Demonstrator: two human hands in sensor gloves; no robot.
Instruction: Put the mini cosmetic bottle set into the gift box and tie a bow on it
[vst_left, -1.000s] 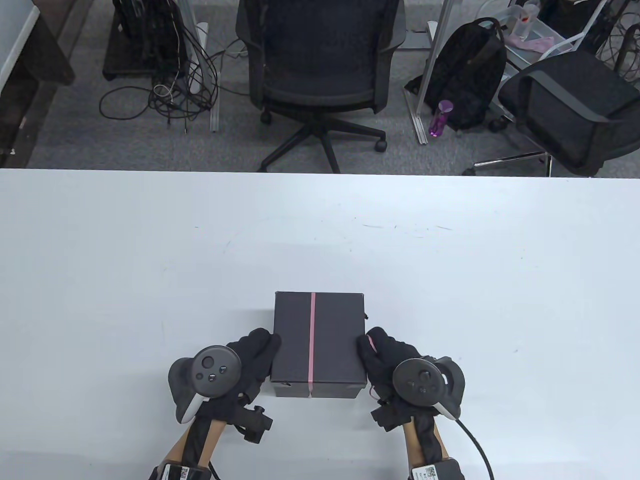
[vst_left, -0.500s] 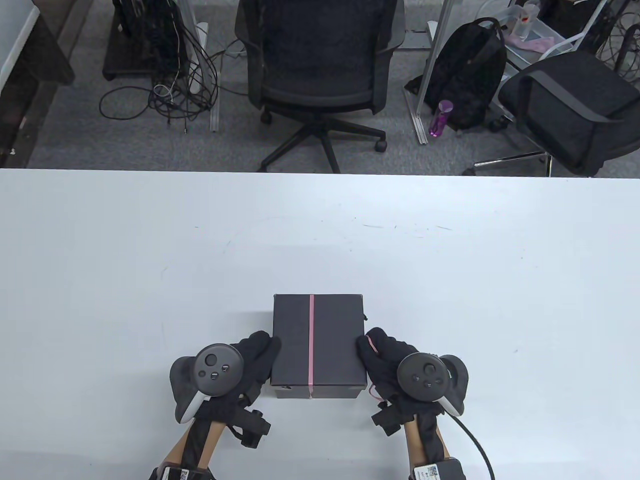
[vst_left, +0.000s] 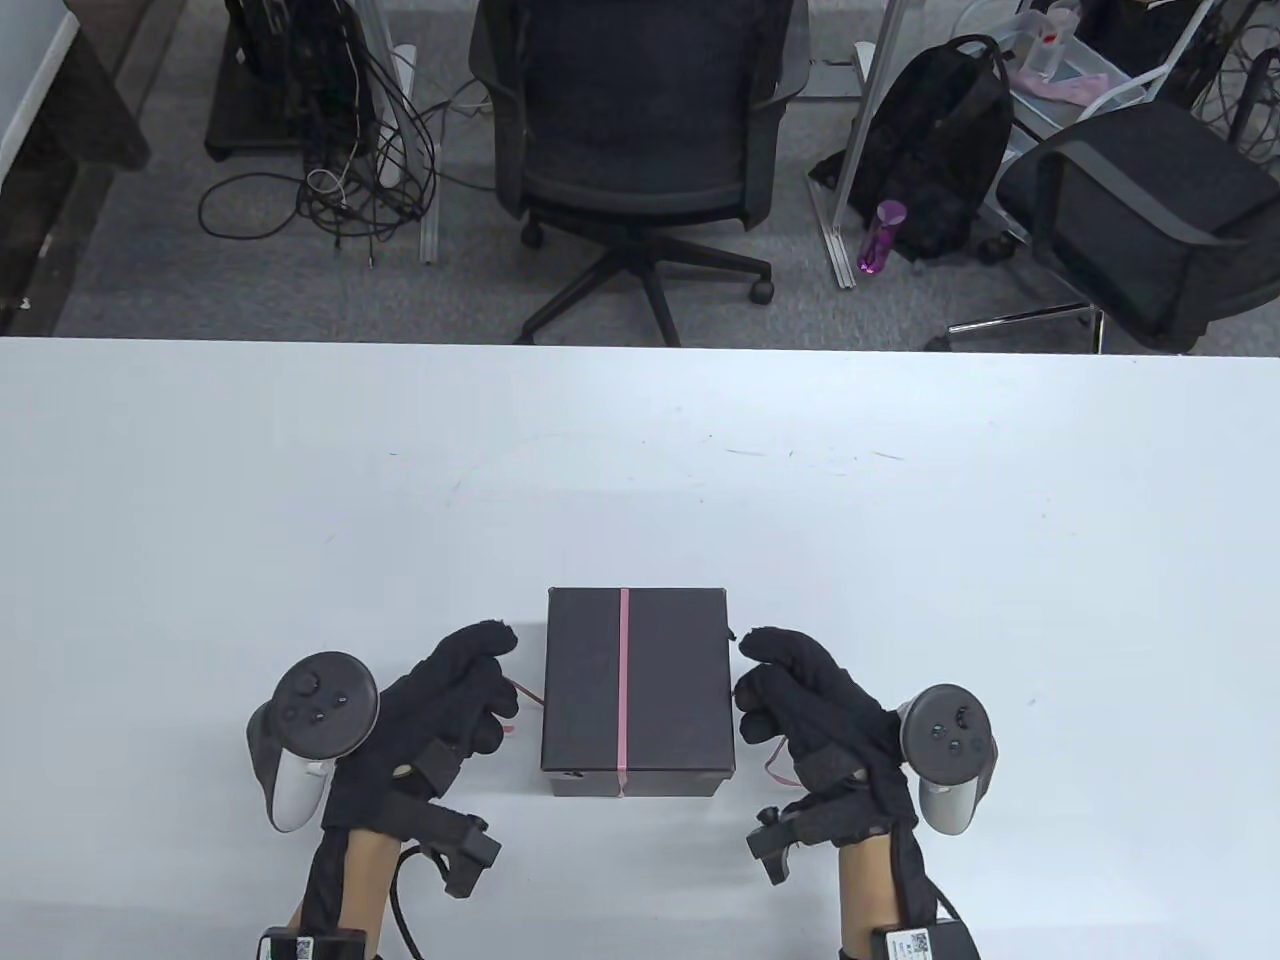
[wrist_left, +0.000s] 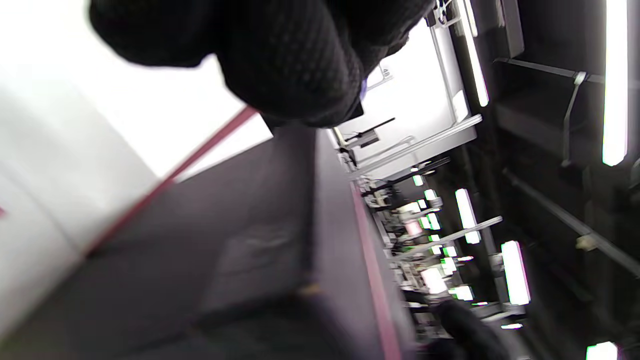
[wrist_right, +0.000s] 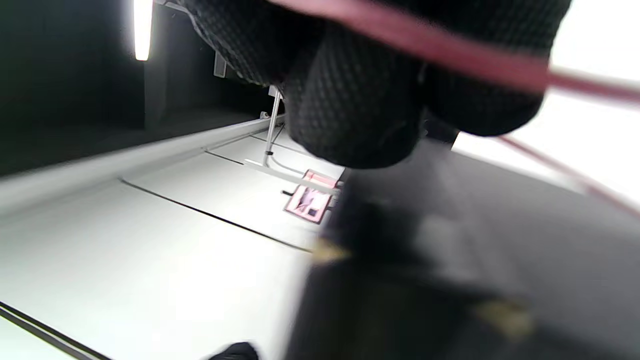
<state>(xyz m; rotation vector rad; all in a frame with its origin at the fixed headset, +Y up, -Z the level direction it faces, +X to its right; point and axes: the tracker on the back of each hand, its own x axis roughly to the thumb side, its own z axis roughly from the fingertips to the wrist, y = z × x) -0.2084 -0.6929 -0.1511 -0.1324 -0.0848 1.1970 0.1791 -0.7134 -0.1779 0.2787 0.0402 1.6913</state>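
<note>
A dark grey gift box (vst_left: 636, 685) with its lid on sits near the table's front edge, and a thin pink ribbon (vst_left: 624, 680) runs lengthwise over its top. My left hand (vst_left: 470, 690) is just left of the box with curled fingers pinching a ribbon end (vst_left: 525, 693) that leads to the box's side. My right hand (vst_left: 775, 685) is just right of the box, fingers curled on the other ribbon end (vst_left: 772, 765). In the left wrist view the ribbon (wrist_left: 175, 172) stretches taut from the fingers. In the right wrist view the ribbon (wrist_right: 450, 47) crosses the fingers. No bottles show.
The white table (vst_left: 300, 500) spreads wide around the box. Beyond its far edge stand an office chair (vst_left: 640, 150), a second chair (vst_left: 1140, 220), a black backpack (vst_left: 940, 150) and floor cables (vst_left: 340, 180).
Both hands have come away from the box's sides, moved outward and rolled so the trackers face outward. Each now draws a ribbon end out sideways. The box has stayed put.
</note>
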